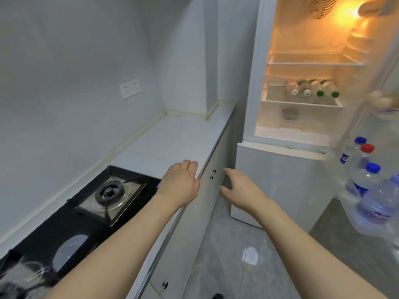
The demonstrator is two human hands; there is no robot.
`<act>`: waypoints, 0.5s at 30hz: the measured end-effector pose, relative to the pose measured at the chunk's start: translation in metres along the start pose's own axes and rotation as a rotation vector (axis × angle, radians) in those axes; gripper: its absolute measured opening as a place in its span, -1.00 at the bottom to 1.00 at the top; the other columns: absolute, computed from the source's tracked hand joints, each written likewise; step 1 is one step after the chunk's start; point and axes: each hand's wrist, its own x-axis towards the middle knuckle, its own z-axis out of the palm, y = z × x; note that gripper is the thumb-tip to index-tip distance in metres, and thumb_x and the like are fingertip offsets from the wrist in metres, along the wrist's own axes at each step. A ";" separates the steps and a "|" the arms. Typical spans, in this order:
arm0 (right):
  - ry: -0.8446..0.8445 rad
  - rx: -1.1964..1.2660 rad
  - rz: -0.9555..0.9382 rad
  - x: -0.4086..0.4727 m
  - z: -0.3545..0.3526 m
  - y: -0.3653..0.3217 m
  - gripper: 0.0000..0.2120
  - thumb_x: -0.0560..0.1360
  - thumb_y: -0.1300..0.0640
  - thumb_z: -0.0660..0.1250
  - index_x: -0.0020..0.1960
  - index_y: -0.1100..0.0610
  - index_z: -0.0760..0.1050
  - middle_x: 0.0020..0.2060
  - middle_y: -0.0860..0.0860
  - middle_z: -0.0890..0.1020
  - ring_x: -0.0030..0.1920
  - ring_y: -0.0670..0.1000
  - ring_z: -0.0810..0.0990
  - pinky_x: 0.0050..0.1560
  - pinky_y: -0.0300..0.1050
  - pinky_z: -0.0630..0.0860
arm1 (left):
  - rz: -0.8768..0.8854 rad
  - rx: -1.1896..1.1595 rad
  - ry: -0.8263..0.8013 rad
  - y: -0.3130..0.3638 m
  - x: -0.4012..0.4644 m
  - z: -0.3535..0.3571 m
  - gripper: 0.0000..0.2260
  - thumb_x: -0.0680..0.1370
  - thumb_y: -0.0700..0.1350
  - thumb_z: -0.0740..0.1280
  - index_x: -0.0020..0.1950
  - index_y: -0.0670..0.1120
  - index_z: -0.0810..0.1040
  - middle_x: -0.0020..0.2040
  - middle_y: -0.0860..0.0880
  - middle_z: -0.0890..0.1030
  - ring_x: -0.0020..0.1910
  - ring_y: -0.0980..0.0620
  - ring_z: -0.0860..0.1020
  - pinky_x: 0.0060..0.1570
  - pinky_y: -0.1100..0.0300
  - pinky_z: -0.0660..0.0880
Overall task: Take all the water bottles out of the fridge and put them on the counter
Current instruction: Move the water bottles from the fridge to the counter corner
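The fridge (252, 83) stands open at the right, lit inside. Several water bottles (313, 88) lie on their sides on its middle shelf, caps toward me. More bottles (364, 180) with blue and red caps stand in the door rack at the far right. The white counter (172, 137) runs along the left wall up to the fridge. My left hand (181, 182) hovers at the counter's front edge, fingers loosely curled, holding nothing. My right hand (237, 186) is out in front of the cabinet door, fingers relaxed and empty.
A black gas hob (112, 193) with one burner is set into the counter near me. A wall socket (130, 88) sits above the counter. White cabinet doors with small black knobs (212, 174) run below. Eggs (381, 100) rest in the upper door rack. Grey tile floor lies below.
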 end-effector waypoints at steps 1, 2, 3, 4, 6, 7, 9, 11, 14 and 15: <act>0.003 0.002 0.011 0.007 -0.002 0.003 -0.43 0.58 0.07 0.24 0.53 0.14 0.16 0.48 0.08 0.30 0.45 0.05 0.30 0.39 -0.13 0.24 | 0.006 -0.008 0.002 -0.001 0.009 0.003 -0.68 0.59 -0.06 0.15 0.31 -0.14 0.37 0.21 -0.08 0.46 0.12 -0.11 0.44 0.15 0.12 0.34; 0.015 -0.002 0.023 0.025 -0.007 0.009 -0.44 0.58 0.07 0.24 0.53 0.14 0.17 0.48 0.08 0.31 0.45 0.05 0.30 0.38 -0.14 0.24 | 0.013 -0.018 0.002 -0.003 0.029 0.006 -0.68 0.59 -0.06 0.15 0.31 -0.14 0.37 0.21 -0.08 0.46 0.12 -0.10 0.43 0.14 0.12 0.34; 0.021 -0.004 0.030 0.039 -0.011 0.013 -0.44 0.58 0.07 0.24 0.53 0.14 0.17 0.48 0.08 0.30 0.45 0.05 0.29 0.39 -0.14 0.23 | 0.019 -0.033 0.003 -0.006 0.045 0.010 -0.68 0.59 -0.06 0.16 0.31 -0.14 0.38 0.21 -0.08 0.46 0.12 -0.10 0.43 0.13 0.12 0.35; 0.022 -0.001 0.039 0.053 -0.014 0.017 -0.43 0.58 0.07 0.24 0.53 0.14 0.17 0.49 0.08 0.29 0.46 0.05 0.27 0.40 -0.14 0.22 | 0.022 -0.045 0.002 -0.009 0.060 0.012 -0.68 0.59 -0.06 0.16 0.31 -0.15 0.38 0.21 -0.08 0.46 0.12 -0.11 0.44 0.12 0.12 0.35; 0.023 0.004 0.064 0.087 -0.022 0.025 -0.42 0.59 0.06 0.24 0.55 0.14 0.14 0.51 0.06 0.25 0.49 0.04 0.24 0.42 -0.14 0.18 | 0.037 -0.053 -0.002 -0.018 0.097 0.018 -0.68 0.59 -0.06 0.16 0.31 -0.15 0.38 0.22 -0.08 0.46 0.12 -0.11 0.44 0.12 0.12 0.36; 0.020 0.003 0.067 0.095 -0.025 0.026 -0.42 0.59 0.06 0.23 0.55 0.14 0.13 0.51 0.06 0.24 0.49 0.03 0.23 0.43 -0.14 0.17 | 0.038 -0.062 -0.004 -0.021 0.107 0.019 -0.68 0.59 -0.06 0.16 0.31 -0.15 0.38 0.23 -0.08 0.46 0.11 -0.11 0.44 0.12 0.12 0.36; 0.019 -0.005 0.079 0.121 -0.031 0.032 -0.42 0.59 0.06 0.23 0.55 0.14 0.13 0.51 0.05 0.24 0.49 0.03 0.23 0.43 -0.14 0.18 | 0.037 -0.070 -0.010 -0.028 0.137 0.023 -0.67 0.60 -0.06 0.15 0.33 -0.15 0.37 0.25 -0.08 0.46 0.13 -0.10 0.44 0.12 0.12 0.37; 0.023 -0.015 0.096 0.146 -0.039 0.038 -0.42 0.60 0.05 0.22 0.55 0.14 0.13 0.51 0.05 0.24 0.49 0.04 0.23 0.43 -0.13 0.19 | 0.046 -0.081 -0.006 -0.033 0.167 0.024 -0.66 0.60 -0.06 0.15 0.35 -0.14 0.36 0.28 -0.08 0.45 0.15 -0.10 0.44 0.13 0.11 0.38; 0.046 -0.025 0.123 0.176 -0.055 0.047 -0.46 0.59 0.06 0.21 0.53 0.13 0.18 0.48 0.06 0.30 0.46 0.05 0.28 0.39 -0.12 0.23 | 0.084 -0.093 0.005 -0.034 0.206 0.025 -0.66 0.61 -0.05 0.14 0.36 -0.14 0.35 0.29 -0.08 0.44 0.17 -0.10 0.43 0.15 0.11 0.37; 0.060 -0.028 0.127 0.184 -0.060 0.049 -0.48 0.59 0.07 0.21 0.51 0.13 0.20 0.46 0.06 0.33 0.44 0.05 0.30 0.38 -0.11 0.25 | 0.100 -0.092 0.010 -0.034 0.218 0.026 -0.66 0.61 -0.05 0.14 0.36 -0.14 0.35 0.30 -0.08 0.43 0.18 -0.09 0.42 0.15 0.12 0.37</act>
